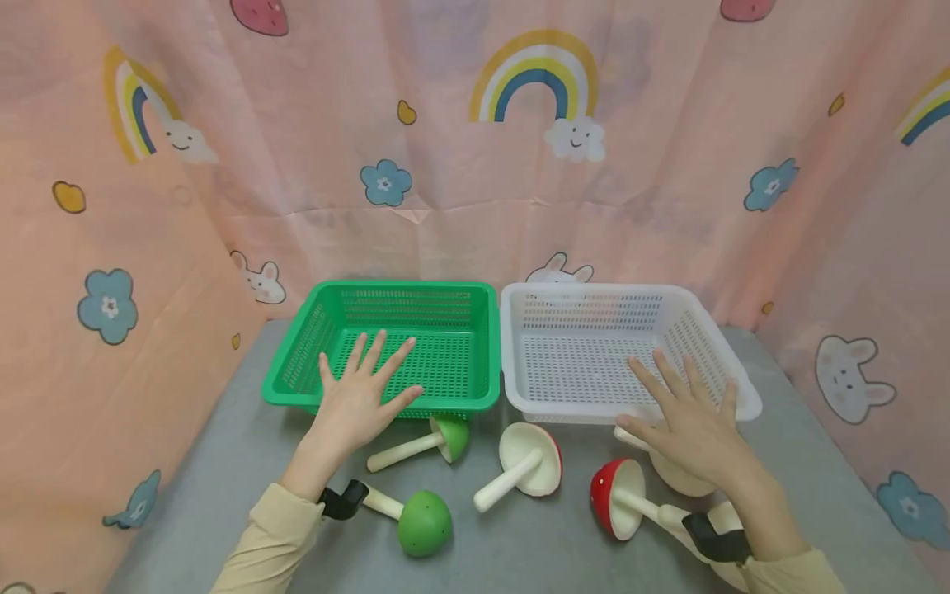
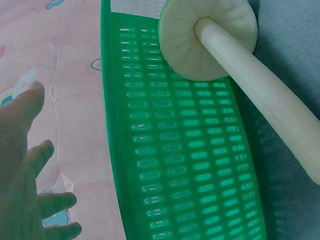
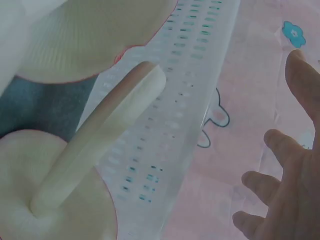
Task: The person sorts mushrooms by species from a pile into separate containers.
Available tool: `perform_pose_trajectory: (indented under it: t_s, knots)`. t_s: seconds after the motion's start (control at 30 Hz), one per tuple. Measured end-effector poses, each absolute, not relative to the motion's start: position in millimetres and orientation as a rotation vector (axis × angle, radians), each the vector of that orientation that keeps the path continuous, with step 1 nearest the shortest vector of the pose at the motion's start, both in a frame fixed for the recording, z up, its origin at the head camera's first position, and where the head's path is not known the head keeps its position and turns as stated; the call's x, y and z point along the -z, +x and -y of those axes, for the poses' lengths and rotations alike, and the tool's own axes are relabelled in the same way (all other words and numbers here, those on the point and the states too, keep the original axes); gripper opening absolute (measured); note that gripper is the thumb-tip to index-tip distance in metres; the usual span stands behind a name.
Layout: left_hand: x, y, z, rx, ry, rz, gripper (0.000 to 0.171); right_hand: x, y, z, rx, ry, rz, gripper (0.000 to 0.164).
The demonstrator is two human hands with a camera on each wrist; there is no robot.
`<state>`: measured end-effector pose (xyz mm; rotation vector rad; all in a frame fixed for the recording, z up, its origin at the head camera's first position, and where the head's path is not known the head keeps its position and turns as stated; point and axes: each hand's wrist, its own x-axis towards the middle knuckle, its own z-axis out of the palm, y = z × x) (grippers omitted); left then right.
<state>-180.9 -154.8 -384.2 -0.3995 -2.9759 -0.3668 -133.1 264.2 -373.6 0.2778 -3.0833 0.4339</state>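
My left hand [image 1: 355, 406] is spread flat with fingers apart, holding nothing, over the front of the green basket [image 1: 285, 399]. Likewise spread, my right hand [image 1: 693, 425] hovers over the front right of the white basket [image 1: 594, 411]. Just below the left hand lie a toy mushroom with a green cap [image 1: 454, 437] and a second green mushroom [image 1: 425, 525]. A red-rimmed mushroom [image 1: 545, 466] rests between the hands. Near the right wrist is a red mushroom with white dots [image 1: 604, 499]; another pale mushroom [image 1: 679, 477] is partly hidden beneath that hand.
Both baskets stand side by side at the back of the grey table [image 1: 512, 553], with nothing inside. Behind and beside them hangs a pink printed curtain [image 1: 445, 239]. More pale mushroom parts [image 1: 726, 518] show beside the right wrist strap [image 1: 716, 540].
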Motion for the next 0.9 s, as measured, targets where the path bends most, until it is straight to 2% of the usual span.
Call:
perform_pose_trajectory:
  t_s: [0.9]
  knots:
    - [399, -170, 172, 0.460, -0.326, 2.902, 0.063, 385, -106, -230, -0.544, 0.437, 2.868, 0.068]
